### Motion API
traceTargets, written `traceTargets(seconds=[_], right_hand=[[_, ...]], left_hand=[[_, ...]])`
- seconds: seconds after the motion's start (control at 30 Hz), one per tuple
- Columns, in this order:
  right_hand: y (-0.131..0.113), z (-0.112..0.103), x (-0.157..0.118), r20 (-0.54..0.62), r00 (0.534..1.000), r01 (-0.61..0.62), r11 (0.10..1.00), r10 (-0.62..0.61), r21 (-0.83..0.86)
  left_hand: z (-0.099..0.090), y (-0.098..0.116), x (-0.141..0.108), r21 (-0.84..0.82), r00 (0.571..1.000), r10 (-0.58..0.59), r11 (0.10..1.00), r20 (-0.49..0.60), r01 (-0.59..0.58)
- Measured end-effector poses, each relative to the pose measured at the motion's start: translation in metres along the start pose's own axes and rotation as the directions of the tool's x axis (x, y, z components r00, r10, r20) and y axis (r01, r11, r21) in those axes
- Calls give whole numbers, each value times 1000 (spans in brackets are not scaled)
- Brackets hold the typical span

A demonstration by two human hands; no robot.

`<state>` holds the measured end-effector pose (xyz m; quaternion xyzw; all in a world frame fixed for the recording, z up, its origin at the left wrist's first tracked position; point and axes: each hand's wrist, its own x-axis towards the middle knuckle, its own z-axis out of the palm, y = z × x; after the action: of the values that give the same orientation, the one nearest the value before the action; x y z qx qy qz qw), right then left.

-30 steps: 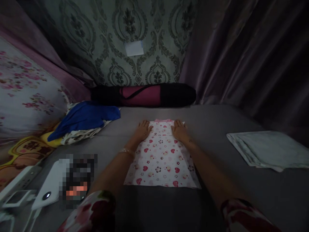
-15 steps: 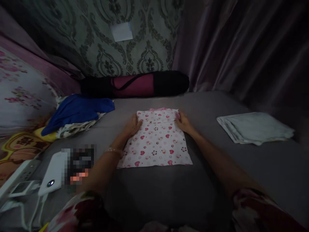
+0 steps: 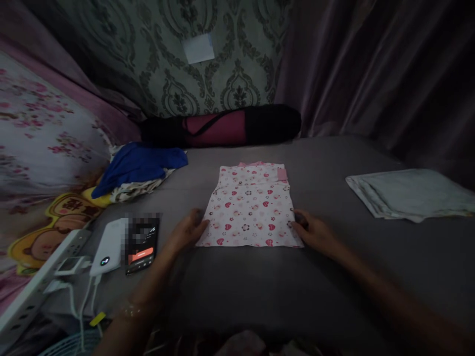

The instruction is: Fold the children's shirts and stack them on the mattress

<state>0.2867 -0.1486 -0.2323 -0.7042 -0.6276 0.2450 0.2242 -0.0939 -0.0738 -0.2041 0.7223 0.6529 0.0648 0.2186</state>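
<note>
A folded white garment [image 3: 247, 210] printed with pink hearts and small flowers lies flat on the grey bed sheet [image 3: 245, 291] before me. Its far end is folded over, with a pink patch [image 3: 282, 175] at the right corner and pink fabric peeking out beyond. My left hand [image 3: 190, 230] grips the left edge near the closest corner, thumb on top. On the opposite side, my right hand [image 3: 313, 232] pinches the right edge at about the same height. The fingers under the cloth are partly hidden.
At left are a blue cloth [image 3: 141, 165], a white power bank [image 3: 107, 247], a phone [image 3: 143, 249], a power strip [image 3: 44, 277] and cables. A folded pale cloth [image 3: 411, 193] lies right. A long black and maroon bag [image 3: 218, 129] rests along the wall.
Both hands have slid from the garment's far corners down its sides toward me. The pink patch, earlier by the right thumb, is uncovered. The view has shifted slightly left.
</note>
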Motion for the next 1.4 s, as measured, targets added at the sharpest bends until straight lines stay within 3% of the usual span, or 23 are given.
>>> traceTargets(seconds=[0.2, 0.37, 0.53, 0.67, 0.77, 0.9, 1.03, 1.13, 1.23, 1.3, 1.4], right_hand=[[-12, 0, -28, 53, 999, -5, 997, 1, 73], [-13, -5, -41, 107, 991, 63, 988, -79, 141], [-13, -9, -45, 79, 987, 133, 987, -140, 88], [-12, -8, -41, -41, 979, 198, 980, -197, 4], [-13, -10, -35, -130, 961, 242, 970, -244, -37], [-19, -17, -24, -193, 952, 244, 970, -239, 1], [-27, -26, -4, -331, 921, 243, 968, -208, 69], [-33, -30, 15, -432, 880, 272, 955, -195, 122], [-39, -28, 36, -484, 869, 198, 969, -102, 151], [-42, -24, 52, -504, 863, 115, 981, -22, 154], [-44, -14, 79, -547, 836, 62, 986, 32, 152]], left_hand=[[-5, -1, -29, -194, 998, 46, 980, 53, -35], [-9, -2, -35, -459, 990, 126, 885, 61, -84], [-6, -10, -40, -465, 986, 89, 885, 143, -13], [4, -19, -38, -362, 975, 222, 909, 4, -206], [8, -23, -30, -250, 934, 332, 900, -134, -356], [-4, -20, -15, -215, 902, 374, 883, -217, -418], [-21, -11, 7, -264, 887, 330, 869, -322, -419], [-26, 0, 24, -395, 894, 219, 838, -391, -378], [-24, 14, 42, -598, 910, 89, 727, -405, -337], [-19, 22, 58, -667, 896, 22, 660, -443, -345], [-10, 31, 88, -666, 857, -68, 661, -512, -345]])
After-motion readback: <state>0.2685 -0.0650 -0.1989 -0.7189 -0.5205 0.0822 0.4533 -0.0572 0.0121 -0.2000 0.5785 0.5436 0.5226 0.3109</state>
